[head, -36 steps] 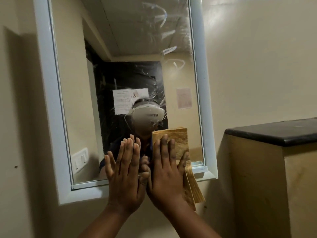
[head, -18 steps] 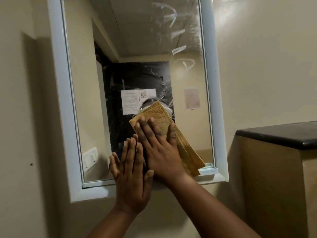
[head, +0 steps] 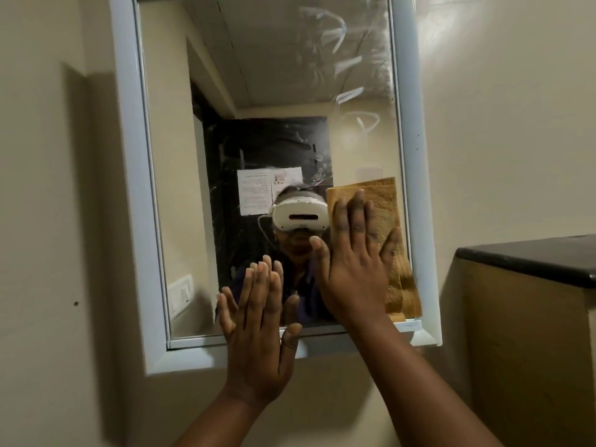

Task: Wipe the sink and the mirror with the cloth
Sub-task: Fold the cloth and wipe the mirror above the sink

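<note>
The right hand lies flat and spread against the mirror, pinning a folded tan cloth to the glass under palm and fingers. It is a flat press, not a closed grip: the fingers are splayed apart and the cloth shows above the fingertips and down the outer side of the hand, reaching to the lower right corner of the glass by the white frame. Just beside it, lower and to the inner side, the left hand is open too, fingers together and pointing up, thumb out, its palm over the bottom edge of the glass and frame; it holds nothing, and whether it truly touches the glass or hovers a hair off is hard to say from here. Above the cloth hand, towards the top of the glass, pale curved smears streak the surface. Out past the cloth hand, well apart from the mirror, stands a tan cabinet with a dark top.
</note>
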